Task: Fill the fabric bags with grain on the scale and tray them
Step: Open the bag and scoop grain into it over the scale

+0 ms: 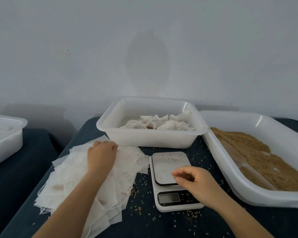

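Observation:
A loose pile of empty white fabric bags (72, 179) lies on the dark table, left of centre. My left hand (101, 157) rests palm down on the pile's far part, its fingers curled onto the top bag and its fingertips hidden. The white digital scale (170, 162) stands in the middle, with a few grains on its bare platform. My right hand (194, 182) hovers over the scale's near right corner with fingers loosely curled, and I see nothing in it. Behind the scale, a white tray (151, 138) holds several filled, tied bags (162, 123). A larger white tray (248, 194) on the right holds brown grain (258, 152).
Spilled grains (141, 201) are scattered on the dark blue tablecloth around the scale. Another white tray (5, 140) stands on a separate surface at far left, across a gap. A plain wall rises directly behind the trays.

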Demonstrator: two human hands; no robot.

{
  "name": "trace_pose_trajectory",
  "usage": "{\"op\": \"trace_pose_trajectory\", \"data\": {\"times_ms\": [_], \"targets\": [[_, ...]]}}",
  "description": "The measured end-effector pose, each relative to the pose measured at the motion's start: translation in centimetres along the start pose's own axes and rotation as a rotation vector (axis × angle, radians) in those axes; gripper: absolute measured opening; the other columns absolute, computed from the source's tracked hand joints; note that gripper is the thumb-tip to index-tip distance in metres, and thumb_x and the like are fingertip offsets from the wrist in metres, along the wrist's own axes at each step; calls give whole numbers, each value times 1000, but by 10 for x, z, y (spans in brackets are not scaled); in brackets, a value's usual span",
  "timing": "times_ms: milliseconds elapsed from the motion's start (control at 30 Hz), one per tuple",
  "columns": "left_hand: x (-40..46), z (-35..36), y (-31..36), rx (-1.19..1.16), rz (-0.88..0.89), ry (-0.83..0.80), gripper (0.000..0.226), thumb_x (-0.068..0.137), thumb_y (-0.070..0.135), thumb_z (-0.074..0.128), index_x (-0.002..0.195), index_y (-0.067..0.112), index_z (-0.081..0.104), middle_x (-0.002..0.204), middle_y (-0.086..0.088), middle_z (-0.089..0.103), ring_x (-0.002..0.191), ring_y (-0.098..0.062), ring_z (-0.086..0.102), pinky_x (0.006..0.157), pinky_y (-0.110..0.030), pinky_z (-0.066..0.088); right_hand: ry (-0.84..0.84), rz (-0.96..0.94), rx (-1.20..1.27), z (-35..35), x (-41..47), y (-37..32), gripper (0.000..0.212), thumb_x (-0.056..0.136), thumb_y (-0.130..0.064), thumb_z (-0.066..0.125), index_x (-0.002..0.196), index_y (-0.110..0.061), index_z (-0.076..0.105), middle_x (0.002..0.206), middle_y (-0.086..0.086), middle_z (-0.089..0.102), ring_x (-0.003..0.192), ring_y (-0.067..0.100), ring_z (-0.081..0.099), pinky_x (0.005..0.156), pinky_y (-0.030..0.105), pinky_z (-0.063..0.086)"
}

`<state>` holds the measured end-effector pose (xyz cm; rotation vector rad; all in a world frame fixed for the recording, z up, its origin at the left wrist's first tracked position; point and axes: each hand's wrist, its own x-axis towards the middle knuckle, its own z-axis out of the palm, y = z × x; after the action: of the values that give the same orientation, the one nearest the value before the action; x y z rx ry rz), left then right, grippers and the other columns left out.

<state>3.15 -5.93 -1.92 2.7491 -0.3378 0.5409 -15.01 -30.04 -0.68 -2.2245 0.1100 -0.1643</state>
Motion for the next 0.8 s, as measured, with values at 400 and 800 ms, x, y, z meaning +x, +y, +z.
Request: {"op": "trace_pose_trajectory", "data": {"times_ms": [400, 800], "targets": [[-24, -48, 44, -1269, -397, -237, 20, 93, 20, 55, 80, 5, 60, 73, -11, 57, 68, -24, 56, 71, -39, 54, -108, 96, 248, 25, 31, -33, 33, 86, -41, 66, 115, -43, 51, 108, -21, 61, 97, -8, 58, 75, 11, 48], [-65, -37, 52, -1035, -33, -491, 33, 93, 26, 55, 60, 25, 56, 58, 12, 48, 56, -6, 45, 59, -20, 38, -180, -19, 14, 2, 57, -59, 13, 92, -36, 60, 94, -32, 72, 97, -10, 72, 87, 2, 64, 79, 22, 49]]}}
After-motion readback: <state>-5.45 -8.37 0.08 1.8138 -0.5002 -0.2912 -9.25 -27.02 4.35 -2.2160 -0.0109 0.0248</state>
